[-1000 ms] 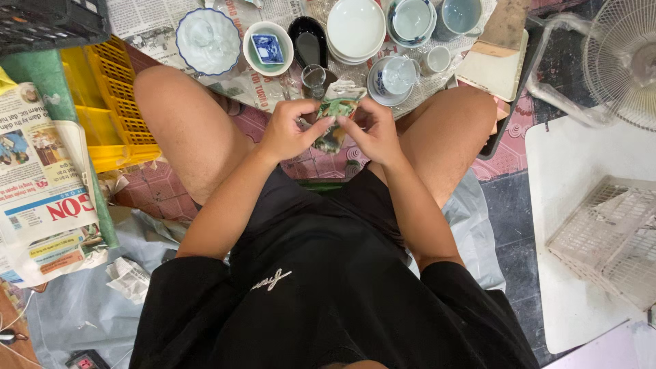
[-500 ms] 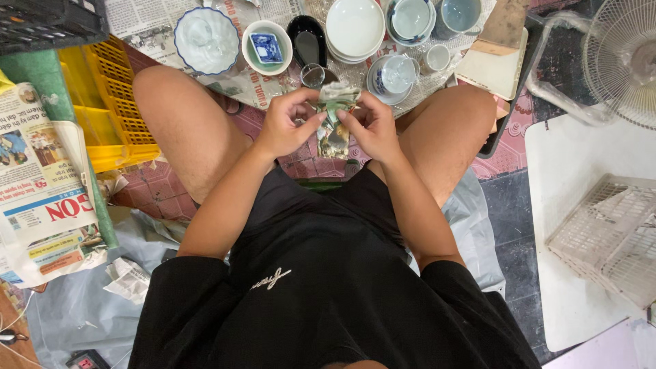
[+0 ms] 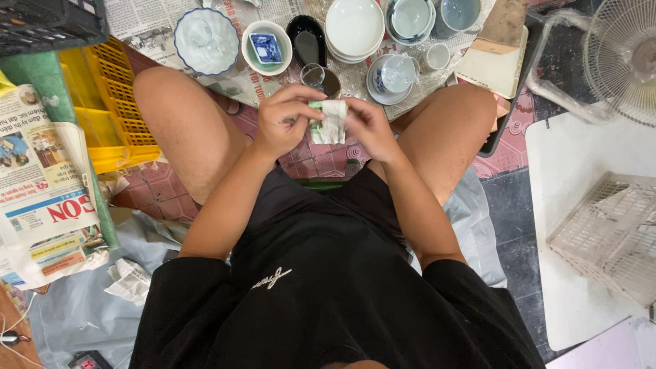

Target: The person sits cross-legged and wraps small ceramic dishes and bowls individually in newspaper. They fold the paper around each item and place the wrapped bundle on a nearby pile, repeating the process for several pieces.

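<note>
Between the knees, above the tiled floor point(image 3: 307, 160), both hands are holding a small paper-wrapped bundle point(image 3: 331, 123). Left hand point(image 3: 285, 123) is gripping its left side, fingers point(image 3: 301, 96) curled and clamped on the wrap; right hand point(image 3: 369, 126) is pinching the right edge, fingers closed on the paper. What is inside the wrap cannot be told. Just beyond the hands, crockery is sitting on spread newspaper point(image 3: 147, 24) on the floor: a clear drinking glass point(image 3: 313, 74) nearest the bundle, a black spoon-shaped dish point(image 3: 307, 41), a small bowl with a blue square inside point(image 3: 266, 48), a blue-rimmed bowl point(image 3: 205, 41), a stack of white plates point(image 3: 354, 29), a glass cup on a saucer point(image 3: 395, 75). A yellow crate point(image 3: 109, 109) is lying beside the left knee, a white fan point(image 3: 625, 58) is standing far right.
</note>
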